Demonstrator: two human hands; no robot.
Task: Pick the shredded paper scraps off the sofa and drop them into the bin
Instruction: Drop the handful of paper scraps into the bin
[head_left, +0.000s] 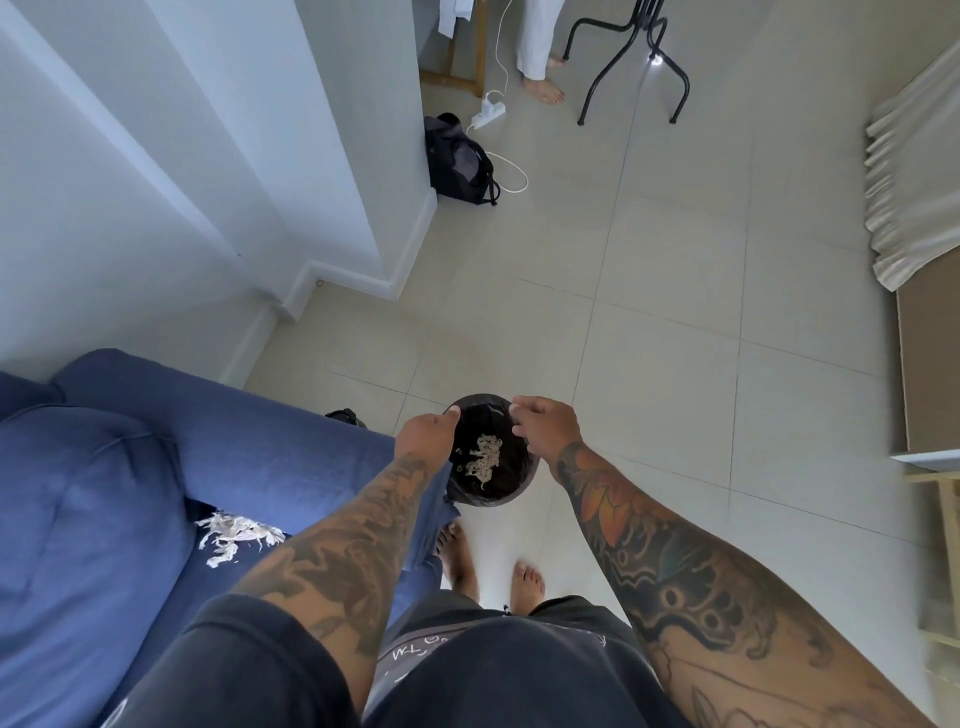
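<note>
A small black bin (511, 493) with a black liner stands on the tiled floor just off the end of the blue sofa (104, 519). A clump of pale shredded paper (484, 457) lies inside it. Both my hands hover over the bin's mouth. My left hand (426, 431) is at the left rim with its thumb by the liner's edge and its fingers curled under, out of sight. My right hand (545, 423) is at the right rim, fingers drooping down and loosely apart, with nothing in them. More paper scraps (234, 538) lie on the sofa seat by the armrest.
My bare feet (527, 582) stand right behind the bin. A white wall corner (395, 249) rises ahead on the left. A black bag (457, 161), a power strip with a cable (488, 111), black stand legs (628, 67) and another person's feet (543, 88) are further away. A pale cabinet (930, 364) lines the right side.
</note>
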